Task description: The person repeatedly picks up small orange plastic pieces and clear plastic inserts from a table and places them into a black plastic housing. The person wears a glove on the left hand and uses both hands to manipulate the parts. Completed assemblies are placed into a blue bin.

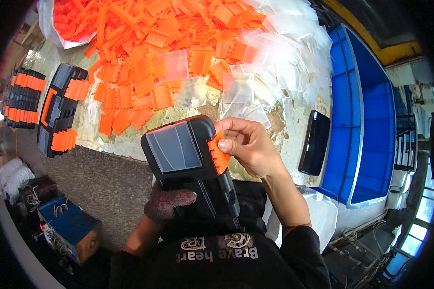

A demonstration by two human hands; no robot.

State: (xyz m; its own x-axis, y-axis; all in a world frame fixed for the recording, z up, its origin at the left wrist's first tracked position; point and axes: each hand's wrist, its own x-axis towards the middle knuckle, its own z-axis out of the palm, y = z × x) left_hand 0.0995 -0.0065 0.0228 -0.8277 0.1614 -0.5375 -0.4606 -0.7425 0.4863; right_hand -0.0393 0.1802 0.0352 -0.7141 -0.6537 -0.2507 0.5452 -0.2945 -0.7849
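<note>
In front of my body is a black plastic toolbox lid (188, 180) with a clear window panel (174, 147) set in its upper end. My left hand (168, 203), in a dark red knitted glove, grips the lid's left side, thumb on its face. Between the bare thumb and fingers of my right hand (251, 146) is an orange plastic latch (220, 153), held against the lid's right edge near the top corner. Its hinge knuckles line up along that edge; whether it is clipped in cannot be seen.
Loose orange latches (141, 86) and clear plastic panels (289, 61) are heaped across the worktable (130, 148). Finished-looking lids with orange latches (59, 112) stand at the left, beside a stack (23, 97). A smartphone (314, 142) lies near a blue plastic crate (347, 119) at the right.
</note>
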